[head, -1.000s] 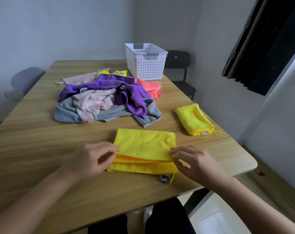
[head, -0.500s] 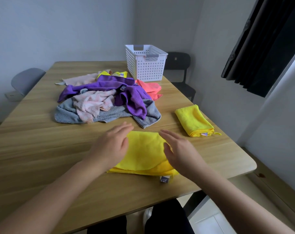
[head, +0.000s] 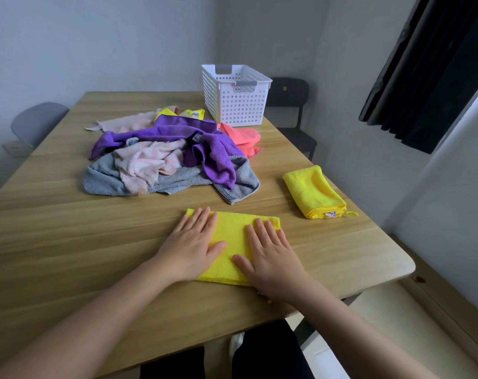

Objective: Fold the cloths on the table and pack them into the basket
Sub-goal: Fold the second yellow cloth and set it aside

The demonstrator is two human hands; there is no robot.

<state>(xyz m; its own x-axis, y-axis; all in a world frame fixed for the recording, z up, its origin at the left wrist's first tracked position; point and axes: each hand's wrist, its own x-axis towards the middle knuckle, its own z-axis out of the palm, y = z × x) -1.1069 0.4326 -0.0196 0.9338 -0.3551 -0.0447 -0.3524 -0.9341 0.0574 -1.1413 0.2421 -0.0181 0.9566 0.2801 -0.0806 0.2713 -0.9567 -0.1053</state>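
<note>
In the head view, the left hand (head: 191,246) and right hand (head: 270,254) are laid flat, fingers extended and nothing grasped, on a folded yellow cloth (head: 233,243) at the near edge of the table (head: 54,242). A second folded cloth (head: 314,192) is placed to the right, well apart. An unfolded pile (head: 169,157) is located farther back, and the basket (head: 236,94) is positioned at the far edge, just beyond the pile.

Forearms bare, no sleeves visible; hands (head: 232,253) bare, ringless; dark trousers (head: 259,354) at lap.
</note>
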